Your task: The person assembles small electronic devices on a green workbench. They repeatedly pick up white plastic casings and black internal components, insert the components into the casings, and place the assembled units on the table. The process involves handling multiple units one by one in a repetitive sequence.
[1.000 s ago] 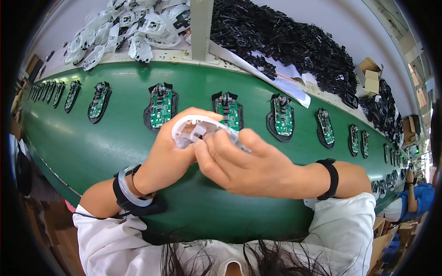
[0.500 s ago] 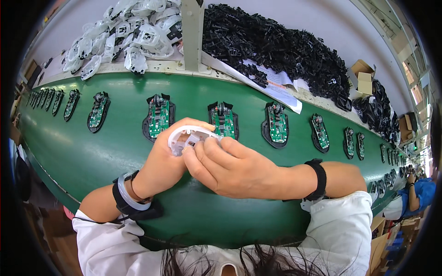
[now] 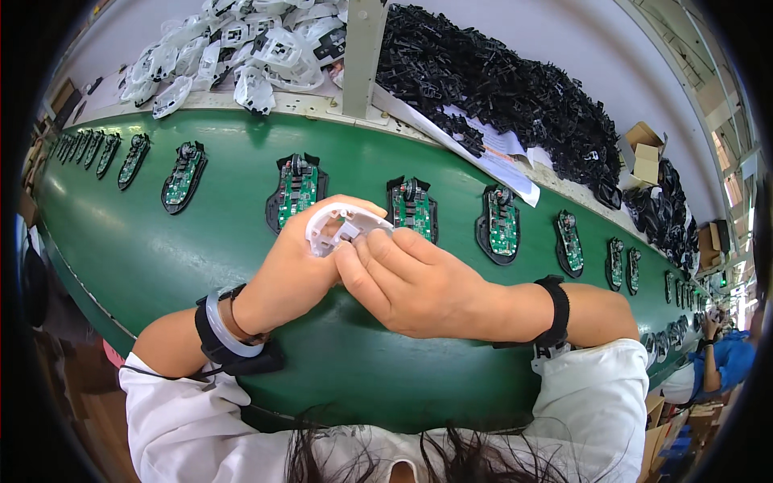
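My left hand [image 3: 291, 270] grips a white plastic shell part [image 3: 342, 225] above the green conveyor belt [image 3: 145, 241]. My right hand [image 3: 411, 282] presses its fingertips on the same white part from the right; a small piece under those fingers is hidden. On the belt just behind my hands lie black mouse bases with green circuit boards, one [image 3: 296, 193] to the left and one [image 3: 412, 208] straight behind. Both wrists wear dark straps.
A long row of the same black bases runs along the belt, from the far left [image 3: 183, 175] to the right [image 3: 569, 239]. Behind the belt are a heap of white shells [image 3: 241, 48], a heap of black parts [image 3: 491, 88], papers [image 3: 499, 153], a post [image 3: 362, 56]. Another person's blue sleeve [image 3: 725, 366] shows at right.
The bases on the belt have shifted leftward across the view. My hands stay together on the white part, with the right fingers working at it.
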A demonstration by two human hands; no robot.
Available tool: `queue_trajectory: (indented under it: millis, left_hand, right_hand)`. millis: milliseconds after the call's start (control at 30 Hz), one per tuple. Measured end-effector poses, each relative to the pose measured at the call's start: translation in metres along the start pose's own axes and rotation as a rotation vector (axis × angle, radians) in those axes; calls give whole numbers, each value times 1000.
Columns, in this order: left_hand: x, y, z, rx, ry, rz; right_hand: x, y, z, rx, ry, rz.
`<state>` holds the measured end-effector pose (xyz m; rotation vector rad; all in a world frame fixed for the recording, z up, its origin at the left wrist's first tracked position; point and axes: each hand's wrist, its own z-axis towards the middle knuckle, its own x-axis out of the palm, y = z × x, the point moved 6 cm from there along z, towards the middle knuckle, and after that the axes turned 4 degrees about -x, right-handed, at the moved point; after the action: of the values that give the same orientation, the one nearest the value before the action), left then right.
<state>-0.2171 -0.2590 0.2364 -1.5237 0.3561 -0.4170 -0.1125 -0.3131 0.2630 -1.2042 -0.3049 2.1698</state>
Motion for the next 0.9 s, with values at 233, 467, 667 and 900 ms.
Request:
queue_trajectory:
  millis: [233, 467, 667, 900]
  left_hand:
    - [-1, 5, -2, -58, 3, -73]
    - [-11, -9, 3, -154, -100, -249]
    - [-30, -9, -5, -93, -175, -281]
    - [-26, -16, -6, 11, -229, -307]
  right_hand:
    - [5, 1, 0, -3, -5, 53]
    - [10, -102, 7, 85, -240, 687]
    - [62, -177, 13, 496, -469, 659]
    - [168, -237, -84, 676, 316, 382]
